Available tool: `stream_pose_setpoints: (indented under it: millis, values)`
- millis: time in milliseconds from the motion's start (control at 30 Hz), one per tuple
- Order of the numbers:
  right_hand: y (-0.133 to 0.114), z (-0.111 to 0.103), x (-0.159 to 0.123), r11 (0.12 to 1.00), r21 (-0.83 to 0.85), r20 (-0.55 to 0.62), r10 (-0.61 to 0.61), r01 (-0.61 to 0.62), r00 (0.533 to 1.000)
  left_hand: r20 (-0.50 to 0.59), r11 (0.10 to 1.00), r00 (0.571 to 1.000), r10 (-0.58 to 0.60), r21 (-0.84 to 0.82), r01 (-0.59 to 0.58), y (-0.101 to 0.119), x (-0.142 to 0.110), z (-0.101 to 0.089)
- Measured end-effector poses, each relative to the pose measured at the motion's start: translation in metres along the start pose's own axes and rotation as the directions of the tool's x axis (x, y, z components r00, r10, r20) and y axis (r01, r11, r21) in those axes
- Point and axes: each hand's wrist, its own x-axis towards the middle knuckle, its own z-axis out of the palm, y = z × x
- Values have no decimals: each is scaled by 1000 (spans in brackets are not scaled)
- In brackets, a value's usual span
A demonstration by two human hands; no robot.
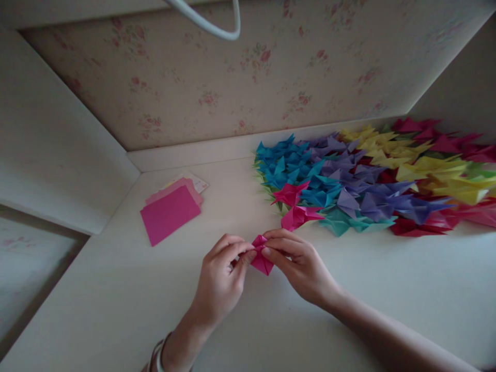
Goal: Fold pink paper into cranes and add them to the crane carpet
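Note:
Between my two hands is a small folded piece of pink origami paper (263, 264), diamond-shaped with a point toward me. My left hand (222, 276) pinches its left edge between thumb and fingers. From the right, my right hand (300, 263) grips the upper right part, thumb on the near face and fingers behind. The fingertips cover parts of the folds. Just beyond my right hand lie two pink folded paper cranes (296, 217), at the front of a large pile.
A stack of pink paper sheets (170, 214) lies at the left. Many folded paper cranes in blue (284, 168), purple (344, 170), yellow (391, 147) and red cover the back right of the white table (116, 294). A white cable (209, 26) hangs before the floral wall (213, 93).

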Motion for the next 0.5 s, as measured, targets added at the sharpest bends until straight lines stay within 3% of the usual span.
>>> stream_pose_setpoints:
  millis: [267,500]
  values:
    - [-2,1,0,996,81,-42,48,-44,998,41,992,993,-111,-57,113,1,3,-1]
    - [-2,1,0,1000,-8,-35,21,-21,999,22,990,991,-130,-46,131,-2,3,-2]
